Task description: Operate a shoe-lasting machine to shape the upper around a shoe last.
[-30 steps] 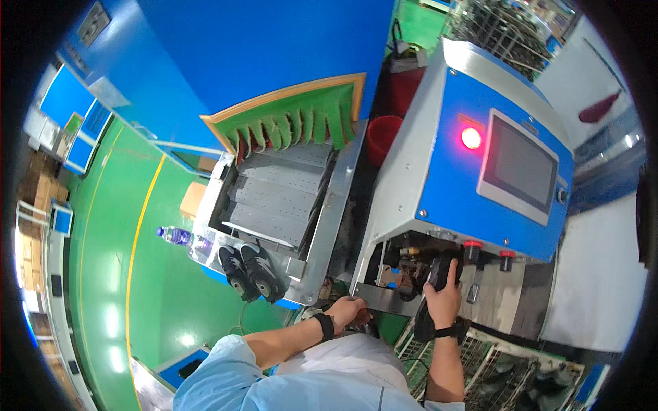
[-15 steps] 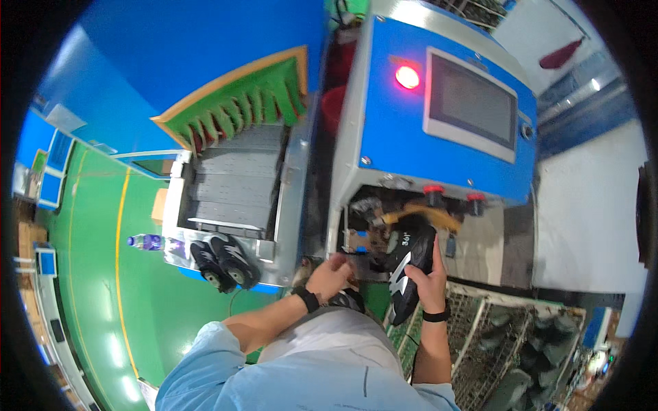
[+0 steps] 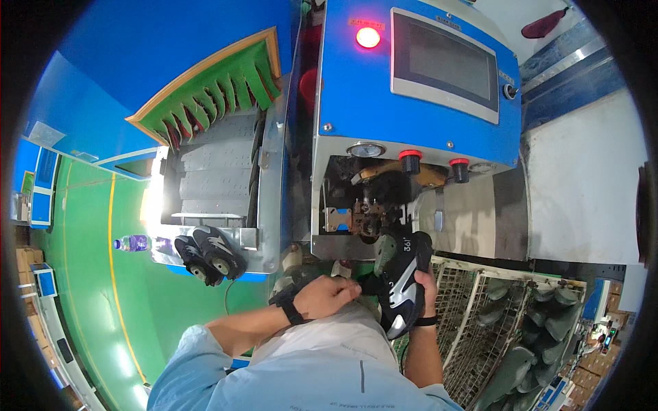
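Head view: right hand (image 3: 425, 289) grips black-and-white sneaker (image 3: 400, 286) one-sidedly, so it could twist into blue-grey metal machine's (image 3: 411, 129) lower edge; left hand (image 3: 325, 297) curled, hold unclear.

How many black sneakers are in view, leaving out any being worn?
3: one sneaker in the right hand, and a pair of sneakers side by side on the metal ledge at the conveyor's near end. Others may be hidden.
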`<move>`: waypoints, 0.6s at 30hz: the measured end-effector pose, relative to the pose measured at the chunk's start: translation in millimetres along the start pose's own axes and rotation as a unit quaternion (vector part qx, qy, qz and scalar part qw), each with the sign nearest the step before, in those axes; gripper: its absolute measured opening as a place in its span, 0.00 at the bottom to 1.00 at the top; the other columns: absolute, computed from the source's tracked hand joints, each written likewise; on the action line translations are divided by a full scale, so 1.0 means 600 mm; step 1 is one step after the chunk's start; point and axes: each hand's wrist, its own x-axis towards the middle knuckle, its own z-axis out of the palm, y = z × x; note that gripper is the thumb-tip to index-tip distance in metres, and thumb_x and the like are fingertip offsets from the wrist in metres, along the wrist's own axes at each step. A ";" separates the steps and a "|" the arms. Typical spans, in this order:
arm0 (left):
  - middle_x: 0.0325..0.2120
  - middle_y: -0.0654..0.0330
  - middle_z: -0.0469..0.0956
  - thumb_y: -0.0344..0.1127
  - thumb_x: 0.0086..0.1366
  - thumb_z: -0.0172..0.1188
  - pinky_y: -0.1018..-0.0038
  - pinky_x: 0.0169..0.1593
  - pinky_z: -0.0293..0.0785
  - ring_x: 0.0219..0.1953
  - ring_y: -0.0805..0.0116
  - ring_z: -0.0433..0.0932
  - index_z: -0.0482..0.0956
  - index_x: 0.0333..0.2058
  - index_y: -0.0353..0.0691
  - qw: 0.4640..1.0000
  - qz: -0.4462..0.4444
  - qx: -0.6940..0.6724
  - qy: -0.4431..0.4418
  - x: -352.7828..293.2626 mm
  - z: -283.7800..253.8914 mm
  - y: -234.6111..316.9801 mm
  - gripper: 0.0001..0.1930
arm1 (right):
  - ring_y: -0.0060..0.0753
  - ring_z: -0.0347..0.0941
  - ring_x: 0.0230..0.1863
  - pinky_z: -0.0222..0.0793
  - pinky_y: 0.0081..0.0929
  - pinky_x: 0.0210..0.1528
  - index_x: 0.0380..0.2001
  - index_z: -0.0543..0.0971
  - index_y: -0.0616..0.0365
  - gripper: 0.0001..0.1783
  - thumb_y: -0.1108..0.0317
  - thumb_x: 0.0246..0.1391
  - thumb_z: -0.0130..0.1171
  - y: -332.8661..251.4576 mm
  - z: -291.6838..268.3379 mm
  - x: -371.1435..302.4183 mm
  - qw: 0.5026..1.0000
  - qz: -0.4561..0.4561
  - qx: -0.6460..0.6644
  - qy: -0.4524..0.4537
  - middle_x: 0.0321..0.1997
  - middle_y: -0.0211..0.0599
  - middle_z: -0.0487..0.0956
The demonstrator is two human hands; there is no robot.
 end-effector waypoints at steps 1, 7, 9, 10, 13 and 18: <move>0.38 0.46 0.82 0.48 0.70 0.52 0.62 0.50 0.76 0.43 0.47 0.81 0.82 0.44 0.38 0.997 -0.057 0.004 0.046 0.004 -0.003 -0.001 0.19 | 0.39 0.75 0.52 0.70 0.32 0.57 0.65 0.67 0.62 0.38 0.70 0.47 0.59 -0.016 0.015 0.006 0.994 -0.043 -0.098 0.006 0.56 0.40 0.77; 0.40 0.47 0.83 0.43 0.70 0.53 0.66 0.50 0.75 0.44 0.56 0.82 0.79 0.49 0.32 0.942 -0.277 -0.018 0.188 -0.038 -0.055 -0.013 0.20 | 0.27 0.76 0.47 0.72 0.23 0.50 0.72 0.57 0.61 0.49 0.73 0.46 0.65 -0.097 0.141 0.035 0.900 -0.141 -0.412 0.020 0.56 0.37 0.77; 0.44 0.47 0.81 0.44 0.66 0.59 0.65 0.54 0.72 0.49 0.54 0.79 0.78 0.50 0.32 0.896 -0.302 0.033 0.324 -0.090 -0.057 -0.082 0.21 | 0.26 0.77 0.44 0.73 0.23 0.48 0.72 0.58 0.61 0.49 0.73 0.46 0.66 -0.101 0.164 0.061 0.882 -0.159 -0.444 0.016 0.54 0.37 0.79; 0.50 0.45 0.77 0.44 0.62 0.63 0.60 0.58 0.68 0.54 0.50 0.75 0.76 0.53 0.34 0.865 -0.279 0.157 0.387 -0.127 -0.056 -0.142 0.25 | 0.26 0.77 0.43 0.73 0.24 0.47 0.72 0.59 0.59 0.49 0.73 0.46 0.66 -0.099 0.174 0.074 0.860 -0.167 -0.481 0.023 0.51 0.39 0.80; 0.62 0.43 0.64 0.49 0.55 0.70 0.51 0.65 0.57 0.64 0.44 0.61 0.68 0.60 0.37 0.744 -0.299 0.336 0.494 -0.200 -0.069 -0.234 0.38 | 0.45 0.81 0.41 0.76 0.39 0.44 0.71 0.63 0.42 0.49 0.63 0.43 0.68 -0.083 0.183 0.113 0.725 -0.164 -0.666 0.061 0.46 0.52 0.81; 0.70 0.45 0.50 0.66 0.41 0.75 0.36 0.68 0.44 0.72 0.40 0.45 0.55 0.67 0.39 0.550 -0.472 0.364 0.585 -0.238 -0.107 -0.304 0.61 | 0.75 0.75 0.47 0.74 0.56 0.45 0.74 0.50 0.29 0.53 0.55 0.45 0.64 -0.031 0.230 0.139 0.575 -0.117 -0.807 0.071 0.58 0.76 0.69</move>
